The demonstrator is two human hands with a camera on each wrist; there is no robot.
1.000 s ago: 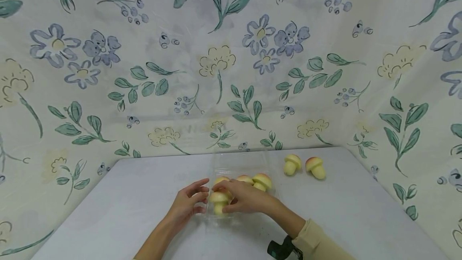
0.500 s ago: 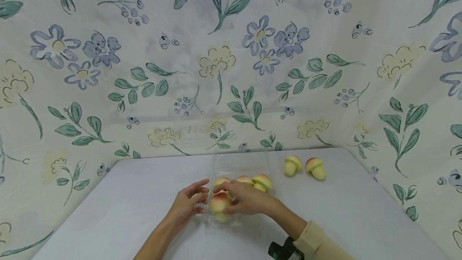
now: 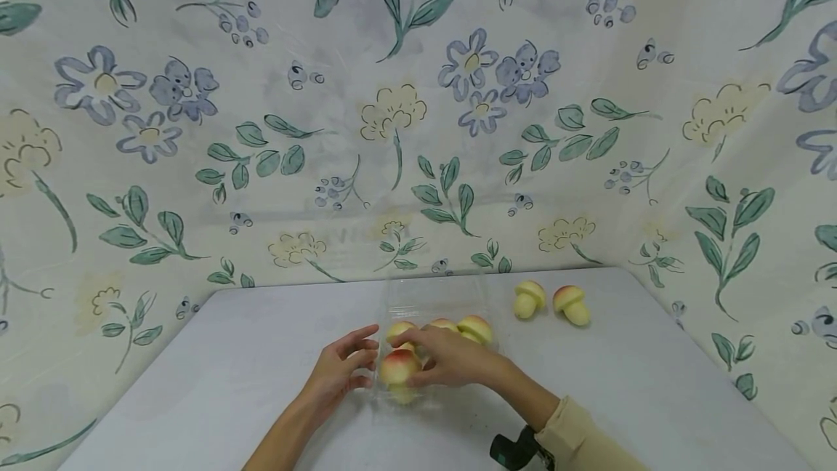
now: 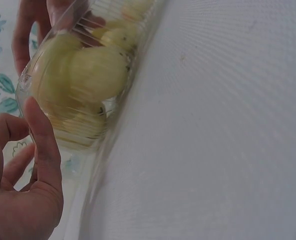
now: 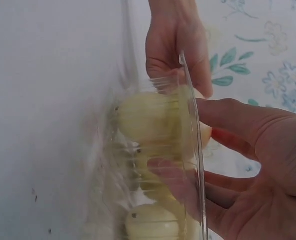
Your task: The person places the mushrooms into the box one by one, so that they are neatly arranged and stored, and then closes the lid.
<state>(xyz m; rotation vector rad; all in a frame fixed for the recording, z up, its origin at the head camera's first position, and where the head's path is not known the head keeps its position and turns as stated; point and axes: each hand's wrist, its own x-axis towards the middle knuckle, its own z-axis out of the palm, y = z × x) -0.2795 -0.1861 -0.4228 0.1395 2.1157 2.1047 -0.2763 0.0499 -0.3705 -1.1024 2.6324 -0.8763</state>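
Red-topped mushroom (image 3: 400,365) is lower centre, inside the clear box (image 5: 200,165), with the right hand (image 3: 454,358) curling its fingers round it, probably to settle it. Left hand (image 3: 336,369)'s holding nothing, fingers loosely bent by the box's left wall, guessing as a brace.

Booth-like workspace: floral sheeting (image 3: 418,122) behind and beside white table (image 3: 654,384).

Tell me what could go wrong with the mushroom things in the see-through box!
The front mushroom might tip over when the right hand, curved around it, lets go.

The clear box might slide if bumped: the left hand is beside it, not wrapped around it.

It could get too crowded if the two mushrooms outside join those inside.
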